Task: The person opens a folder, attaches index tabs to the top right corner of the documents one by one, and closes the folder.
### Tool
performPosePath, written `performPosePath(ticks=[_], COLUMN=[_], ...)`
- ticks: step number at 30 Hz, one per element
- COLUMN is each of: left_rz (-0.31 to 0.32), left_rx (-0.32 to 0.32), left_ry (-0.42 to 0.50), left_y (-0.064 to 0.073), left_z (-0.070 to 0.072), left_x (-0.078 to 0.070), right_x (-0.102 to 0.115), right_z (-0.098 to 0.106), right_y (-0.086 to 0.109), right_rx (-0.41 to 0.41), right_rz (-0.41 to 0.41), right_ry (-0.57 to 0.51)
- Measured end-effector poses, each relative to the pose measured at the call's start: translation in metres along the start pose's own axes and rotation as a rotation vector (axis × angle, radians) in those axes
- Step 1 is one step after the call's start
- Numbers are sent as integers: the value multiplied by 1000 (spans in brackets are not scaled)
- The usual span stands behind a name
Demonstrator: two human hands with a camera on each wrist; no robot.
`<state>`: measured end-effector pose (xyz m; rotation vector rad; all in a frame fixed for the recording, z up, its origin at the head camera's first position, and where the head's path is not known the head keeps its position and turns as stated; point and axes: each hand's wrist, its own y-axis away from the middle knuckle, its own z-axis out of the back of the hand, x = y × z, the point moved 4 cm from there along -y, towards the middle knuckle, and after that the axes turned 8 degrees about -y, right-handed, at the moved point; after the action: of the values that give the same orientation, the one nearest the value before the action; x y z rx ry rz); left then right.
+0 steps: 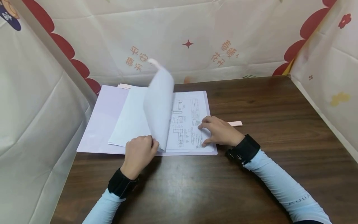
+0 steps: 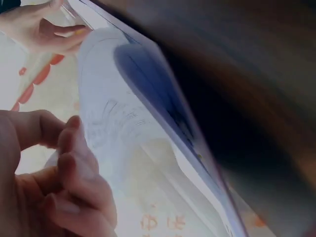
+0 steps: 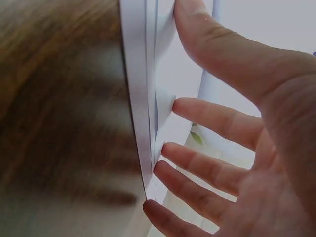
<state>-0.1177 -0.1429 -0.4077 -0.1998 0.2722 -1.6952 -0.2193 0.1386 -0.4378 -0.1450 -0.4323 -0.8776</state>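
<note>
Arching up over the open folder on the table, the sheet looks light, floppy, easily creased; loose edge is best to grip. Left hand curls, seemingly pinching its lower edge, contact partly hidden; right hand spreads wide, fingertips on the drawing page.

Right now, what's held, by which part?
Left hand curls beside the raised sheet at its near edge; grip can't be confirmed. Right hand holds nothing, touching the drawing page.

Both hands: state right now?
Left hand: closed, holding the lower corner of the turning page.
Right hand: open, fingers spread, fingertips on the drawing sheet.
</note>
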Motion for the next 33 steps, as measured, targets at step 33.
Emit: performPosePath(ticks=[33], left_rz=[-123], left_rx=[50], left_ry=[-54], left_y=[-11], left_z=[6], left_x=[-28], right_x=[-6], right_z=[9], right_y=[3], right_rx=[-57], right_rz=[-28], right_ry=[-22])
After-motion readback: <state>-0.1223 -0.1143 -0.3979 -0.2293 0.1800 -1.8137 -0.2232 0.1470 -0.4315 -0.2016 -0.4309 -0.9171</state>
